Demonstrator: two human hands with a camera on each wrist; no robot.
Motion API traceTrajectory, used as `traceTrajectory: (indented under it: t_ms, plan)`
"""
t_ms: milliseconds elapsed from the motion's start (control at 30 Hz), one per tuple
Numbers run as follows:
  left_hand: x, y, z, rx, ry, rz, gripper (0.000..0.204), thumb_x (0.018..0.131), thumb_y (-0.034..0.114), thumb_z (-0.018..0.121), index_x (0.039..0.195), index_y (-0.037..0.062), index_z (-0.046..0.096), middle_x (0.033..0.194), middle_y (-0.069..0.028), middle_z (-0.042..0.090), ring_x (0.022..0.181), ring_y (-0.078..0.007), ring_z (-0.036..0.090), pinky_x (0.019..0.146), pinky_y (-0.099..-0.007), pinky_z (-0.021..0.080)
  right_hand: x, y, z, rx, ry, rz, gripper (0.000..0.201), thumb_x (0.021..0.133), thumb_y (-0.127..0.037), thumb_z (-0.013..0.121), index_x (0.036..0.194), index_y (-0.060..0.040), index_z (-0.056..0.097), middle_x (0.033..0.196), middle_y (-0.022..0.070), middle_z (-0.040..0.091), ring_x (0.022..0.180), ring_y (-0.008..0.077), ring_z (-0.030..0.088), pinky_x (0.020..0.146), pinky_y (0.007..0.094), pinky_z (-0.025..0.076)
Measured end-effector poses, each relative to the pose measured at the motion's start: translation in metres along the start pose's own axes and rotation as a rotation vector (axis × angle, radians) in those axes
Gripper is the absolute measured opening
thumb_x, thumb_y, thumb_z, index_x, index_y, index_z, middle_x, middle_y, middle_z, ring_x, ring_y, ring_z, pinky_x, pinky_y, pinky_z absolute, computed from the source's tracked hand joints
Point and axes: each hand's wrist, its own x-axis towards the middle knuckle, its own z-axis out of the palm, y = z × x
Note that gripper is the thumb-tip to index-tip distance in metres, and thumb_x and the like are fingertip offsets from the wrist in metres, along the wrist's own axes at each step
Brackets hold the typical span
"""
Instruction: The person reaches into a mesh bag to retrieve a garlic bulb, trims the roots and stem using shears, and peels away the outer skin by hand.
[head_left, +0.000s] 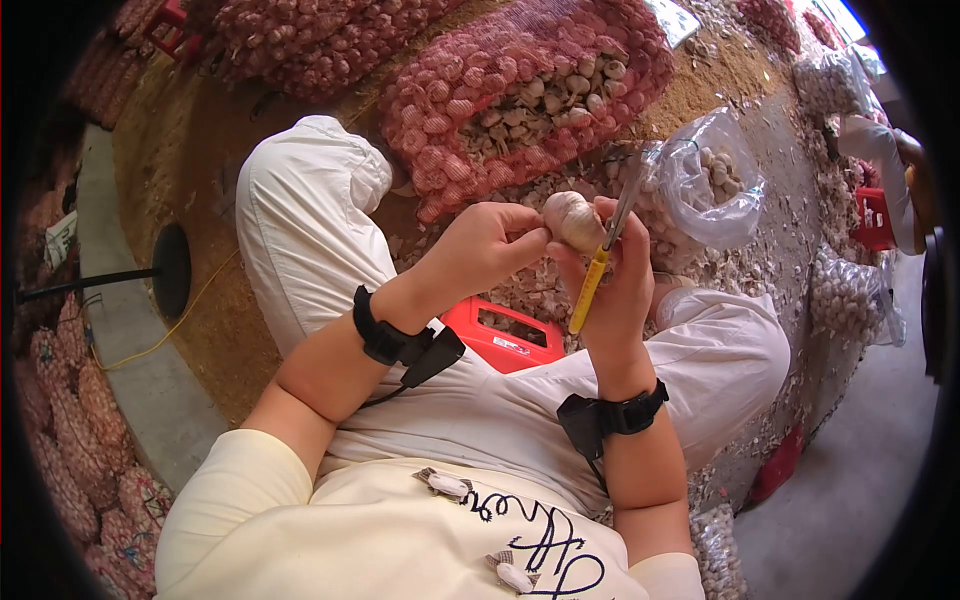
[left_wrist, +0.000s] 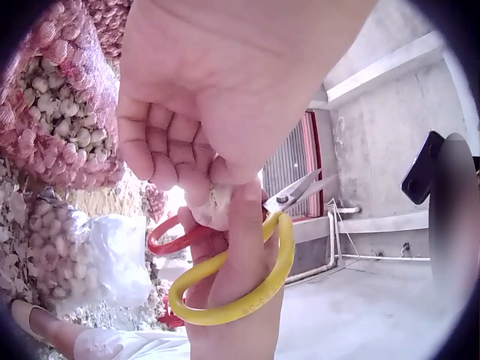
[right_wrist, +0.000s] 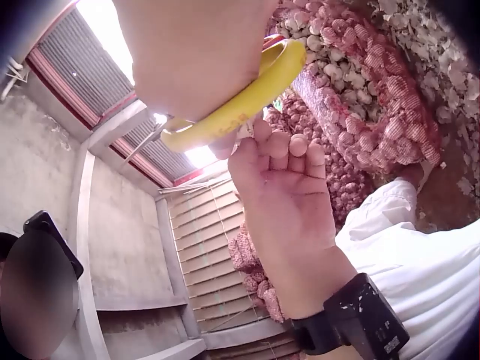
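Observation:
A whitish garlic bulb [head_left: 574,222] is between the two hands in the head view. My left hand [head_left: 487,250] pinches its left side with thumb and curled fingers. On the other side my right hand [head_left: 618,285] grips the bulb together with scissors [head_left: 593,280]; their blades point up and away. In the left wrist view the yellow and red scissor handles [left_wrist: 281,259] loop around the right hand [left_wrist: 244,259], the blades parted slightly, and the bulb [left_wrist: 214,206] is partly covered by fingers. The right wrist view mostly hides the bulb.
An opened red mesh sack of garlic [head_left: 440,130] lies ahead, beside a clear plastic bag [head_left: 715,215] holding bulbs. A red plastic stool [head_left: 500,352] is between the legs. Garlic skins litter the floor. A black round base [head_left: 171,277] stands left; another person's arm [head_left: 880,150] is at right.

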Motion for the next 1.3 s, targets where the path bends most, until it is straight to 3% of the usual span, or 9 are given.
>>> traceTrajectory:
  t_ms: [233,333,400,533,700,867,1100,1200,1300]
  plan:
    - [-0.001,0.001,0.006,-0.026,0.02,0.054,0.019,0.093,0.012,0.057,0.098,-0.0032,0.066,0.078,0.0007,0.063,0.069,-0.0031,0.055,0.06,-0.0198,0.045,0.001,-0.001,0.001,-0.067,0.028,-0.043,0.055,0.08,-0.011,0.078,0.124,-0.0034,0.047,0.113,0.0088,0.059,0.1,0.0165,0.062,0.084,0.029,0.051]
    - [0.0,0.001,0.01,0.04,0.093,0.097,0.018,0.093,0.014,0.058,0.093,-0.002,0.067,0.076,0.0021,0.062,0.068,-0.0026,0.053,0.058,-0.0203,0.043,0.001,-0.001,0.005,0.064,0.101,0.009,0.052,0.076,-0.014,0.08,0.119,-0.0033,0.052,0.098,0.0068,0.059,0.084,0.0166,0.056,0.072,0.0302,0.047]
    - [0.005,-0.001,0.008,0.132,0.13,0.151,0.019,0.093,0.015,0.058,0.09,-0.0013,0.067,0.074,0.0027,0.061,0.067,-0.0025,0.052,0.057,-0.0208,0.042,0.001,-0.004,0.002,0.427,0.119,0.254,0.047,0.085,-0.017,0.073,0.122,-0.0035,0.048,0.099,0.0053,0.059,0.086,0.0128,0.058,0.071,0.026,0.049]
    - [0.01,-0.003,-0.006,0.141,0.111,0.058,0.023,0.093,0.021,0.061,0.087,-0.0008,0.067,0.076,0.0014,0.063,0.068,-0.003,0.053,0.059,-0.0218,0.044,0.013,-0.016,-0.009,0.745,0.07,0.407,0.042,0.091,-0.018,0.065,0.124,-0.0038,0.043,0.104,0.0052,0.058,0.083,0.0097,0.06,0.063,0.0211,0.05]
    - [-0.003,0.024,0.002,0.008,0.037,-0.029,0.028,0.091,0.026,0.067,0.093,-0.0024,0.068,0.083,-0.0013,0.067,0.075,-0.0043,0.058,0.065,-0.021,0.047,0.007,-0.004,-0.006,0.549,0.09,0.362,0.05,0.087,-0.017,0.071,0.126,-0.0047,0.042,0.109,0.0065,0.058,0.086,0.0102,0.06,0.067,0.0218,0.049]
    - [0.0,0.017,-0.003,-0.098,-0.019,-0.063,0.028,0.09,0.022,0.069,0.103,-0.0029,0.066,0.086,-0.0025,0.068,0.077,-0.0037,0.061,0.064,-0.0183,0.047,0.001,0.002,0.001,0.181,0.136,0.095,0.055,0.08,-0.017,0.079,0.123,-0.0042,0.048,0.108,0.0066,0.059,0.087,0.0146,0.06,0.075,0.0264,0.049]
    - [-0.001,0.017,0.0,-0.05,0.008,-0.089,0.022,0.085,0.017,0.065,0.095,-0.0029,0.066,0.078,-0.0025,0.065,0.072,-0.0062,0.059,0.062,-0.0233,0.047,0.001,0.001,0.006,-0.043,0.085,-0.026,0.055,0.077,-0.014,0.081,0.121,-0.0036,0.05,0.103,0.0062,0.06,0.09,0.0159,0.06,0.078,0.03,0.05]
    - [0.003,0.011,-0.003,-0.023,0.019,-0.007,0.017,0.089,0.017,0.063,0.093,0.0004,0.063,0.077,0.0024,0.061,0.064,-0.0008,0.052,0.055,-0.0179,0.042,0.001,0.002,0.006,0.178,0.117,0.078,0.049,0.082,-0.015,0.076,0.121,-0.0031,0.049,0.101,0.0057,0.061,0.085,0.0135,0.059,0.073,0.0281,0.05]
    - [0.008,0.007,-0.014,0.142,0.099,-0.034,0.018,0.088,0.018,0.061,0.093,0.0011,0.063,0.078,0.0021,0.06,0.064,-0.0021,0.051,0.057,-0.019,0.042,0.012,-0.012,-0.004,0.691,0.09,0.441,0.037,0.092,-0.017,0.064,0.122,-0.0037,0.046,0.103,0.0062,0.061,0.083,0.0105,0.061,0.063,0.0212,0.05]
